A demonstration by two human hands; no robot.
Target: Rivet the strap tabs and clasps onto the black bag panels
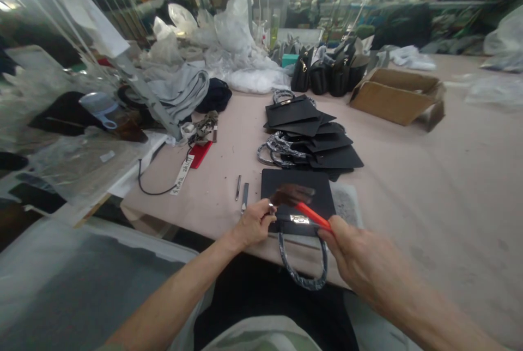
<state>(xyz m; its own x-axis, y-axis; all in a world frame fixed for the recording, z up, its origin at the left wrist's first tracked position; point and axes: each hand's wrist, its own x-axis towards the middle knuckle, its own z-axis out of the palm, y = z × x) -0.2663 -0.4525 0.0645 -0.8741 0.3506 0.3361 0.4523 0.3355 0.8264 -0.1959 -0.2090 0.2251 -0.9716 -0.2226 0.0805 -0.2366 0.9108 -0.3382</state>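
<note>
Black bag piece (296, 177), flat seemingly for support, beneath hammer (314, 215) clasped in right hand (359, 247), near left hand (252, 224) of unclear grip.

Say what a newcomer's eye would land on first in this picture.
Probably the blurred hammer-like tool with a bright orange-red handle, gripped in the right hand above a flat black panel at the near edge of the pale pink table. Next, the shiny metal clasp on that panel and the plastic-wrapped loop handle hanging past the edge. Beyond them, a heap of flat black panels stands out.
</note>
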